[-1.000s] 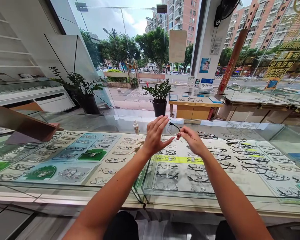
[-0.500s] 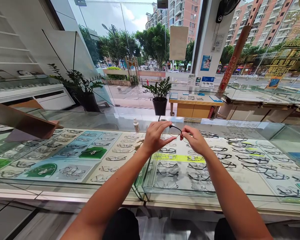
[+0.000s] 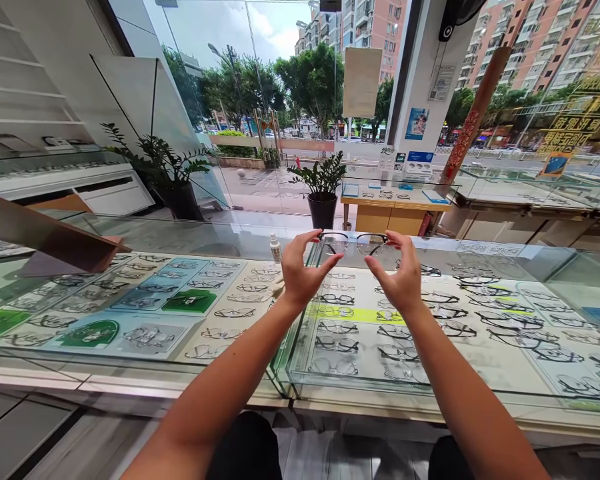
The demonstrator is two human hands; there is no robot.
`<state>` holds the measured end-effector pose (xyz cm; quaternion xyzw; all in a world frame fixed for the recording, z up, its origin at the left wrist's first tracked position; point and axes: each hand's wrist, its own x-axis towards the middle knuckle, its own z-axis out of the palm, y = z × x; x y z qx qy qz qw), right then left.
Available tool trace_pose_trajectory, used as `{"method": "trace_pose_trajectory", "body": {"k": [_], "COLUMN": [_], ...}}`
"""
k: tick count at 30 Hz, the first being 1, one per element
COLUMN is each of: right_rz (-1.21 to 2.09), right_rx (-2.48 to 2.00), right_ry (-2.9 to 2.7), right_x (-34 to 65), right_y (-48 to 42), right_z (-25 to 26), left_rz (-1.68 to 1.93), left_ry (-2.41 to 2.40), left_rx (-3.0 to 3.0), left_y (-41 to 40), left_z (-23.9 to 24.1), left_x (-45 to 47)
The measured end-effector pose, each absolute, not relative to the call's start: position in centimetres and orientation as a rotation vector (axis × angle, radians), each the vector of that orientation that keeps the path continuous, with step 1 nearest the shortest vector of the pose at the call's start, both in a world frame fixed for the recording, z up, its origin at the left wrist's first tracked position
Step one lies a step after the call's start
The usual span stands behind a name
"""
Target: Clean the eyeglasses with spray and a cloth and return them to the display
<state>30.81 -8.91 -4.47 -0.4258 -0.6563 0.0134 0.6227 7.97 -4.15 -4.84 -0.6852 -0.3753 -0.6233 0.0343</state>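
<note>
- A pair of dark-browed eyeglasses [image 3: 353,239], with clear lenses, is held up level just above the middle of the frame.
- The left hand [image 3: 303,270] grips the glasses' end on the left of the frame, fingers at the top corner, thumb below by the lens.
- The right hand [image 3: 401,273] grips the opposite end in a matching way.
- Beneath, across the lower half, a glass display case [image 3: 410,412] holds rows of spectacles [image 3: 337,344].
- A small white bottle [image 3: 275,249] stands near the left hand, left of centre.
- A potted plant [image 3: 323,210] stands beyond, upper centre.
</note>
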Motion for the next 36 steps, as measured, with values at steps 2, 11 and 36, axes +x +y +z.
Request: {"method": "trace_pose_trajectory", "body": {"k": [2, 11, 36], "right_rz": [0.037, -0.049, -0.079], "right_rx": [-0.975, -0.957, -0.971], "right_ry": [-1.481, -1.422, -1.421], "right_x": [30.70, 30.34, 30.11], "right_y": [-8.77, -8.33, -8.23], "right_z": [-4.62, -5.02, -5.10], "left_rz": [-1.925, -2.019, -2.085], "left_ry": [-1.148, -0.918, -0.941], "left_rx": [-2.106, -2.078, -2.030], "left_y": [-4.15, -3.60, -3.48], "left_z": [-4.91, -5.12, -5.73], "left_x": [8.08, 8.32, 8.64]}}
